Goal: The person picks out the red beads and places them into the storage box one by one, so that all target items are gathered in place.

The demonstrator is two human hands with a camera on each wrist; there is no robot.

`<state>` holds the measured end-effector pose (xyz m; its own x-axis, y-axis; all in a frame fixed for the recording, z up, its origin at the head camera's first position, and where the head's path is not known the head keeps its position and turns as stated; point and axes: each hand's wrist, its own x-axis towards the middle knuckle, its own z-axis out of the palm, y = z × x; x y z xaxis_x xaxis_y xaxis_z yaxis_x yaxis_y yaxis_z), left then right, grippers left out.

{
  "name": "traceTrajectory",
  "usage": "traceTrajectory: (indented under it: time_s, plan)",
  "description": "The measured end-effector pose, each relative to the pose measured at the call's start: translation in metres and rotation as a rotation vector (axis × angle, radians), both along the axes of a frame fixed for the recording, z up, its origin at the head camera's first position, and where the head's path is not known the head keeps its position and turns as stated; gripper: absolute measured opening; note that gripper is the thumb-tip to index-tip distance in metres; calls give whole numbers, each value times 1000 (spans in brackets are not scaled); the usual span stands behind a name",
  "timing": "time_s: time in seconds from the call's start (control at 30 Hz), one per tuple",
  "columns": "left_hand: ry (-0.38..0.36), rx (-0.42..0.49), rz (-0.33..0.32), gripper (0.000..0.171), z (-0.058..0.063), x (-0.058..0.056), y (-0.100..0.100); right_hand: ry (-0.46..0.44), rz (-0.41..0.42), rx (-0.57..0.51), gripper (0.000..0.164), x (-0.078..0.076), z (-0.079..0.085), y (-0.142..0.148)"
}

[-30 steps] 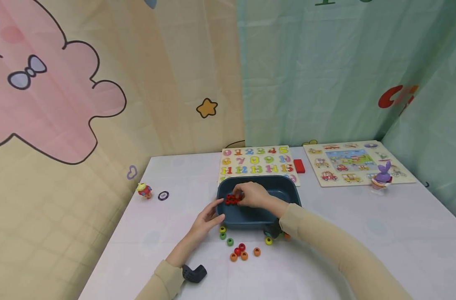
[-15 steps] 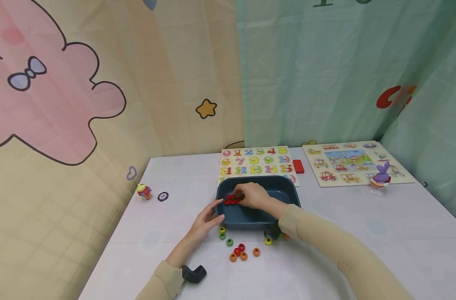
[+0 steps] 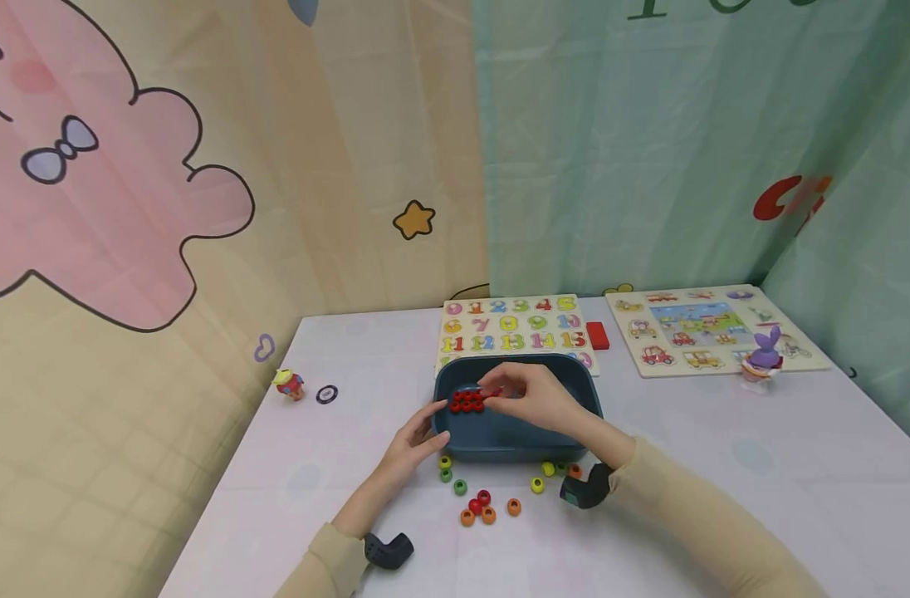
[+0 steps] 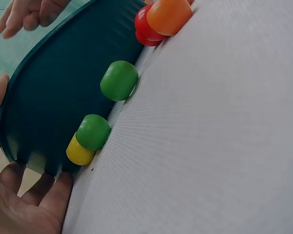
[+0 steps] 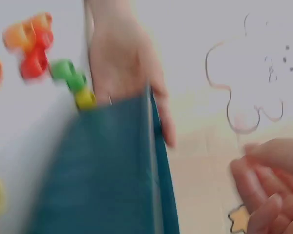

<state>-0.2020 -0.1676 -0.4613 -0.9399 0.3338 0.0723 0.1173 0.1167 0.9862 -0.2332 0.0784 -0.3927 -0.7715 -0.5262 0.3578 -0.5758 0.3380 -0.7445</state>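
Observation:
A dark blue tray [image 3: 515,453] stands on the table, with several red beads [image 3: 467,401] lined up in two rows inside its left part. My left hand [image 3: 406,440] grips the tray's left corner; in the left wrist view its fingers [image 4: 58,192] touch the outer wall. Above the tray, just right of the red beads, is my right hand [image 3: 533,399], thumb and forefinger apart. Some red shows between them in the head view, perhaps a bead beyond. Seen in the right wrist view, the same right hand [image 5: 273,180] has loosely bent fingers and no visible bead.
Green beads [image 4: 119,80], yellow, orange and red ones lie scattered before the tray. Behind it are a number puzzle board [image 3: 511,324], a red block [image 3: 597,335] and a vehicle puzzle board [image 3: 712,328]. A purple rabbit figure [image 3: 764,353] stands right; a small toy figure [image 3: 288,384] stands left.
My right hand has lifted and drawn back to the right from the red beads, uncovering more of their rows. Its wrist no longer covers the beads at the tray's front right. My left hand stays put.

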Motion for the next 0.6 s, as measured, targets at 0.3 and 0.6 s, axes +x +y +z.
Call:
traceTrajectory:
  time_s: [0.3, 0.6]
  plan:
    - [27, 0, 12, 51, -13, -6, -3, -23, 271, -9, 21, 53, -29, -3]
    - [6, 2, -16, 52, 7, 4, 0, 16, 191, 257, 25, 66, -57, -9]
